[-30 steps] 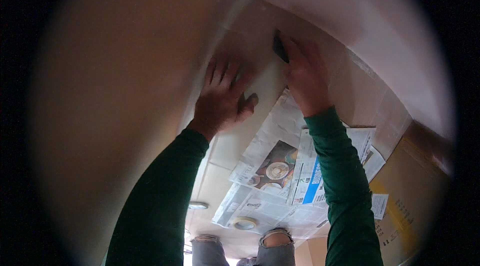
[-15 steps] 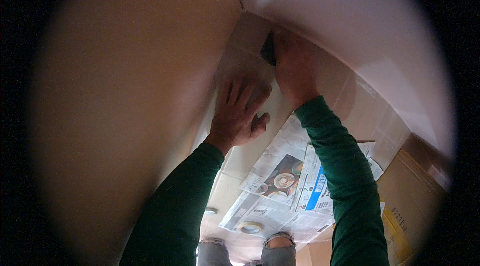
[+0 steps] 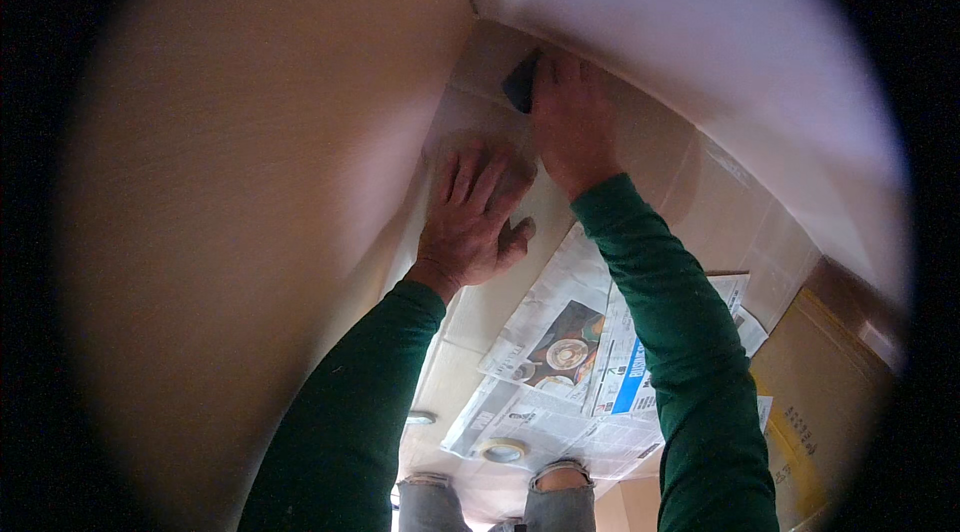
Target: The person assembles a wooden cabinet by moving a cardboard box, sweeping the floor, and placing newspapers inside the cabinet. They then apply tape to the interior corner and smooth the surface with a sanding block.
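My right hand (image 3: 575, 122) is closed on a dark, flat, squarish piece (image 3: 520, 82), whose kind I cannot make out. It presses that piece to the pale floor (image 3: 655, 147) close to the corner, beside the right-hand wall. My left hand (image 3: 475, 212) rests on the floor along the left wall, fingers spread and nothing seen in it. Its fingertips lie in shadow, a little nearer to me than the dark piece. Green sleeves cover both forearms.
Two walls, a left wall (image 3: 270, 162) and a right wall (image 3: 690, 22), meet ahead. Newspaper sheets (image 3: 500, 407) cover the floor between my arms. On them lies a tape roll (image 3: 503, 450); a small round-ended object (image 3: 421, 418) is left of it. Cardboard (image 3: 825, 362) lies at the right.
My right hand has slid a little left and farther into the corner with the dark piece, which now sits more tilted. My left hand has hardly moved.
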`<state>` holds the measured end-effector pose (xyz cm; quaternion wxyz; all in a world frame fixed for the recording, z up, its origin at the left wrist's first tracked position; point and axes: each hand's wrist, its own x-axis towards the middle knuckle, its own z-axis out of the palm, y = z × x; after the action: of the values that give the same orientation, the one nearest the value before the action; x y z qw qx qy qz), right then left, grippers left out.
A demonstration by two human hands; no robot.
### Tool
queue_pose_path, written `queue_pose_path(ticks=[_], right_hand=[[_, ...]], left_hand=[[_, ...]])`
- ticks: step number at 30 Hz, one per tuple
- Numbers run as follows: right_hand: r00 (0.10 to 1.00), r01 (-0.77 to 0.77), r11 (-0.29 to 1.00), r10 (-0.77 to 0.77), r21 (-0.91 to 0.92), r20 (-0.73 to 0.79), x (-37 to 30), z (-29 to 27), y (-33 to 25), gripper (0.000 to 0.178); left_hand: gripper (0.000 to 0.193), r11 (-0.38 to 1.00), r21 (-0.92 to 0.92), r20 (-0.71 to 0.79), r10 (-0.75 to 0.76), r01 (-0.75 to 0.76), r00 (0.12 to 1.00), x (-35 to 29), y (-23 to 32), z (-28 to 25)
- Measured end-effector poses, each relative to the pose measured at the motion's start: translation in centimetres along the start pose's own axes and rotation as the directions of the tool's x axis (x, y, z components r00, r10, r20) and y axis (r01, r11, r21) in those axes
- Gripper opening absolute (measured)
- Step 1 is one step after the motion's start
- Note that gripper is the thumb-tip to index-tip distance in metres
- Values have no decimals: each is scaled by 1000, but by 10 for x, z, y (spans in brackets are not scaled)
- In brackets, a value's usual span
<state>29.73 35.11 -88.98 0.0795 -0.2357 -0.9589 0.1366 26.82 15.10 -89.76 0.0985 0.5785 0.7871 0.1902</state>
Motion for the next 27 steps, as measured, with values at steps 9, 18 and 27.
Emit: queue_pose_path(ticks=[9,18,27], right_hand=[[996,8,1000,-7,10,-93,-8,3,4,46],[998,50,999,-50,12,-46,-2,5,9,46],[999,22,999,-24,-40,-48,-10,3,-4,46]], left_hand=[[68,1000,15,11,-6,6,1000,-1,-1,2],[69,1000,-14,3,-8,8,1000,0,0,3],[70,999,-38,-24,1,-2,1000,-1,0,7]])
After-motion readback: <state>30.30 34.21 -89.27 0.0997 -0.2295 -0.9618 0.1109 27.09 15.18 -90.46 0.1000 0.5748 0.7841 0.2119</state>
